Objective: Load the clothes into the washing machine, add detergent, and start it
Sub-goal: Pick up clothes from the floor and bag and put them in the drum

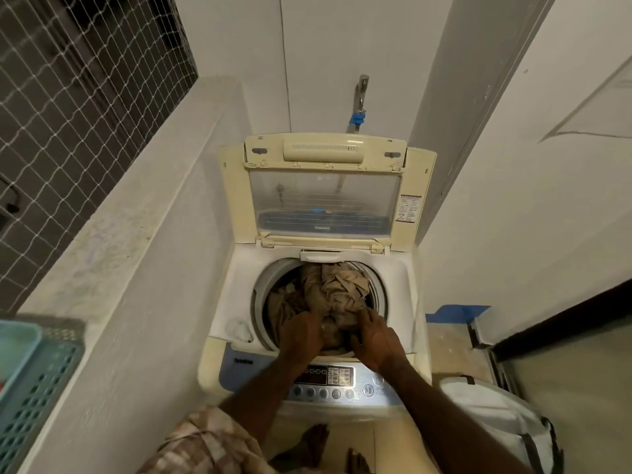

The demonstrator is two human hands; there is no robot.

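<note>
So from your head cam you're looking straight down into a tight laundry corner: pale plastered walls all round, a low ledge (113,254) running off toward 10 o'clock with a netted window (75,97) above it, and a dark door edge (547,323) out at 3 o'clock. A tap with a blue hose fitting (359,107) sits on the wall at 12. A teal slotted basket (37,381) is parked at 8 o'clock, and a white laundry bag (496,415) slumps on the floor at 4.

The washing machine (219,357) is a cream top-loader dead centre, its lid (325,196) flipped up and leaning back toward 12, control panel (325,381) on the edge nearest you. The tan clothes (338,285) are bunched in the drum, heaped highest at the back rim, with the long run of the pile going roughly 7 to 1.

Your left hand (304,333) is down in the drum with fingers curled into the fabric. Your right hand (376,340) is spread flatter against the near side of the pile. It looks more like pressing than gripping, but the fingertips are buried, so hard to say.
</note>
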